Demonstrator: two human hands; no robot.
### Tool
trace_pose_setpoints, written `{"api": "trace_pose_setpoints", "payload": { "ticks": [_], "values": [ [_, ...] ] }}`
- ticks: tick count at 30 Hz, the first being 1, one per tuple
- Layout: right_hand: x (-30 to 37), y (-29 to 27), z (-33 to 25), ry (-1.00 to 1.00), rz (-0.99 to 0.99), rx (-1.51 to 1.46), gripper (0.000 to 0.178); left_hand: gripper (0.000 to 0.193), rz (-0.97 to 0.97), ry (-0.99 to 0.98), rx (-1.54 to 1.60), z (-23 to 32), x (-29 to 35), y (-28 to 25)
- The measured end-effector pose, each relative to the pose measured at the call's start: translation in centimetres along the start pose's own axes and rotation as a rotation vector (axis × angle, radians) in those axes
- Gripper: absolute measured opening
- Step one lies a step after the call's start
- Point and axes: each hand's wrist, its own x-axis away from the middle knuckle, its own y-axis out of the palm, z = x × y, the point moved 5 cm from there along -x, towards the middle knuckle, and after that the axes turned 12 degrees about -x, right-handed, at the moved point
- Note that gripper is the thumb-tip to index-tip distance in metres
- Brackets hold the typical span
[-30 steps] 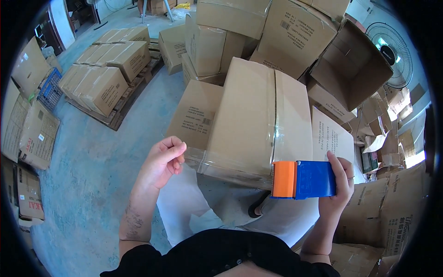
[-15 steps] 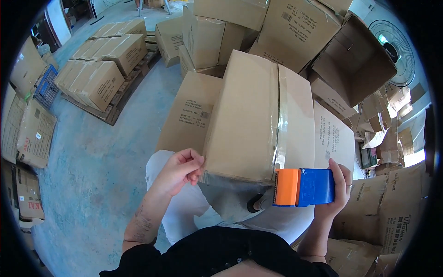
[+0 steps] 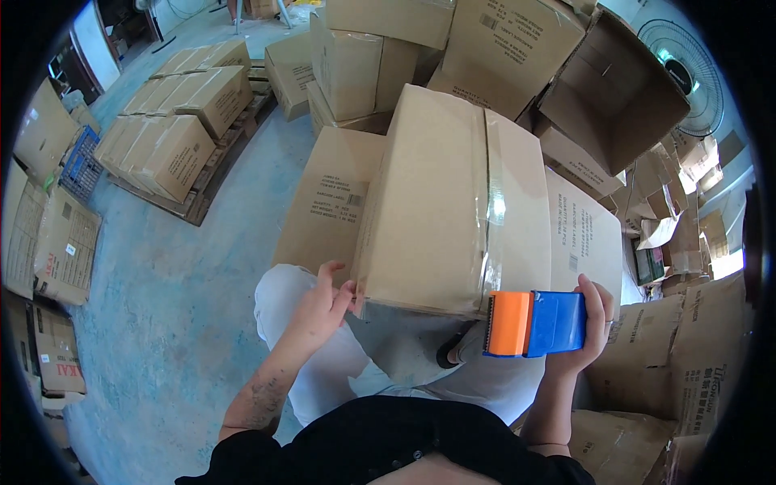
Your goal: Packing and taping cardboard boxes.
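A large closed cardboard box (image 3: 428, 202) stands in front of my knees, with a strip of clear tape (image 3: 495, 202) running along its top seam to the near edge. At its near left corner is my left hand (image 3: 322, 307), fingers apart, one raised and the fingertips at the cardboard; what they touch there is too small to make out. My right hand (image 3: 596, 323) is closed round a blue and orange tape dispenser (image 3: 554, 325), held level just off the box's near right side. The dispenser's toothed edge points left.
Several taped boxes (image 3: 174, 149) sit on a wooden pallet (image 3: 194, 212) at the far left. Stacked cartons (image 3: 347, 73) and an open empty box (image 3: 614, 97) rise behind the large box. A fan (image 3: 683, 77) stands far right. More cartons (image 3: 630, 347) lie beside my right arm.
My left hand's fingers have opened from a curled pinch, and one finger has lifted at the box corner. The tape dispenser has shifted slightly right and turned a little. My view has moved slightly.
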Motion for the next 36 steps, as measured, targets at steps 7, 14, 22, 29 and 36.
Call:
{"api": "trace_pose_setpoints", "payload": {
  "ticks": [7,14,22,29,36],
  "values": [
    [0.0,-0.3,-0.6,-0.006,-0.067,-0.05,0.044,0.03,0.461,0.828,-0.226,14.7,1.5,-6.9],
    [0.2,-1.3,-0.1,-0.012,-0.137,-0.035,0.048,0.046,-0.009,1.149,-0.926,21.4,0.1,-0.3],
    [0.8,-5.4,2.9,-0.104,-0.277,-0.019,0.054,0.056,-0.117,1.117,-1.018,21.8,0.2,0.2],
    [1.8,-6.6,5.3,-0.057,-0.323,-0.141,0.06,0.068,-0.197,1.076,-1.065,21.9,0.5,1.6],
    [2.3,-6.1,3.5,-0.175,-0.104,0.244,0.05,0.066,-0.16,1.038,-1.065,21.7,0.9,1.2]
  ]
}}
